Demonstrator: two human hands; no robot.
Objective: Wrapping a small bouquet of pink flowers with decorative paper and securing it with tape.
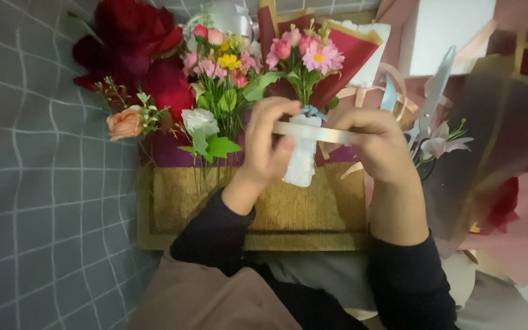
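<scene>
From the head cam I see both hands raised over a gold-brown mat (172, 208) w/ a pale strip of ribbon (313, 132) stretched between them. Left hand (268, 146): fingers curled narrow, thumb and fingertips pinching the left end of the ribbon. Right hand (381, 145): fingers closed over the right end; hand seen from the back, so exact finger contact can't be told. Ribbon runs approx. level, slightly lower at the right, and sits just in front of a small bouquet (305, 55) of pink flowers in dark red wrap, stems bound in white wrapping (301, 165) that rests on the mat below the ribbon. Beside it, to the left, a second bunch (218, 67) of pink, yellow and white flowers w/ green leaves, and a peach rose (123, 123) further left. Large dark red flowers (135, 43) lie at top left, on a grey cloth (38, 183) w/ a white grid pattern. Scissors (432, 98) lie right of the right hand, blades pointing up, near a pale lily (444, 143). Sheets of dark translucent wrapping paper (508, 134) cover the right side. Both forearms in black sleeves (398, 281).
</scene>
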